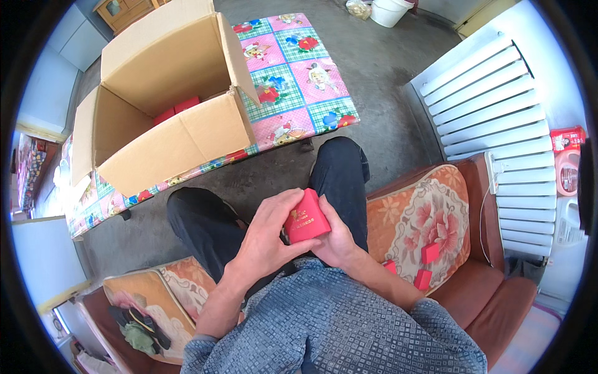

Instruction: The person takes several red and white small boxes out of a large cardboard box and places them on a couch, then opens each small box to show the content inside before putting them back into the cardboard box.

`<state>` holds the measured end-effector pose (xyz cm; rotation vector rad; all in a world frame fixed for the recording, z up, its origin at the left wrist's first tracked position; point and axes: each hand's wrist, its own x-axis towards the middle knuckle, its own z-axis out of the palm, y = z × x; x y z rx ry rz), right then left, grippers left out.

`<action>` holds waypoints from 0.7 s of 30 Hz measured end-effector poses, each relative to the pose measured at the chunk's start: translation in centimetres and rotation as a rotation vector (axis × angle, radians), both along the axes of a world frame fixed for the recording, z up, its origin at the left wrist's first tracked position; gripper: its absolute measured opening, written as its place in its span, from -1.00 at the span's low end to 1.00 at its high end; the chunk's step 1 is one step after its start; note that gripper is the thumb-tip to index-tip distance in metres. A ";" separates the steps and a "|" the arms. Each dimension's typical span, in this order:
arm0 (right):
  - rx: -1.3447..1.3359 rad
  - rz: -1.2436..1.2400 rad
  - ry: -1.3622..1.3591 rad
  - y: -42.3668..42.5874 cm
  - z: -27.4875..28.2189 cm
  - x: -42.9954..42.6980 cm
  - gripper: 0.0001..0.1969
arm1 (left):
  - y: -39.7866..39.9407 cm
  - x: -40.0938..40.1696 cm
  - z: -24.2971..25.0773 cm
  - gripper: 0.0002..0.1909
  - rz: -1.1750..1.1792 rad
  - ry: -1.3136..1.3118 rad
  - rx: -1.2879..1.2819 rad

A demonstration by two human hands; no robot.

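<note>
Between both hands, above my lap, is a small red gift box [307, 216] with gold print on its face. My left hand [267, 233] grips it from the left, fingers along the top edge and thumb at the lower edge. On the other side, my right hand [338, 233] supports it from below and the right. Ahead of me an open cardboard carton [173, 145] stands on a low table, flaps spread, with red boxes [176, 110] inside, partly hidden by its front wall. More small red boxes lie on the sofa to my right, among them one [430, 253] and another [423, 280].
A cartoon-and-flower tablecloth [299, 70] covers the low table. The brown sofa [486, 290] carries floral seat covers [420, 219], with dark and green cloth [140, 334] at left. Right of it are a white radiator [495, 112], a power strip [491, 173] with a cord, and bottles [567, 173].
</note>
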<state>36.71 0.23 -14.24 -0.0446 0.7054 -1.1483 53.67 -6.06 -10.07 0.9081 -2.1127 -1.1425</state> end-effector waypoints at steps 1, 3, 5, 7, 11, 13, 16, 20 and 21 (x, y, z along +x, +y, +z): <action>0.049 0.023 -0.005 0.1 -0.3 -0.1 -0.41 | 0.1 0.1 -0.1 -0.06 0.002 0.000 0.000; 0.074 0.045 0.000 0.1 -0.1 -0.4 -0.41 | 0.2 0.2 0.2 -0.13 0.001 -0.046 -0.062; 0.103 0.065 0.005 0.1 0.0 -0.7 -0.42 | 0.4 0.3 0.1 -0.19 0.014 -0.062 -0.062; 0.126 0.145 -0.048 0.3 -0.1 -1.4 -0.38 | 0.2 0.2 0.3 -0.36 0.037 -0.012 -0.053; -0.018 0.300 -0.230 1.1 -1.4 -1.8 -0.25 | -1.5 1.2 1.2 -0.66 0.114 0.072 0.339; -0.006 0.278 -0.265 1.2 -1.8 -1.6 -0.25 | -1.8 1.1 1.3 -0.65 0.128 -0.046 0.365; 0.024 0.208 -0.317 1.1 -1.6 -1.1 -0.25 | -1.2 0.4 0.6 -0.66 0.212 0.025 0.341; 0.041 0.094 -0.229 0.8 -1.6 -1.1 -0.25 | 0.0 0.3 -1.3 -0.54 0.475 0.115 -0.367; 0.042 0.095 -0.231 0.7 -1.6 -1.2 -0.25 | 0.9 0.7 -1.3 -0.56 0.467 0.154 -0.463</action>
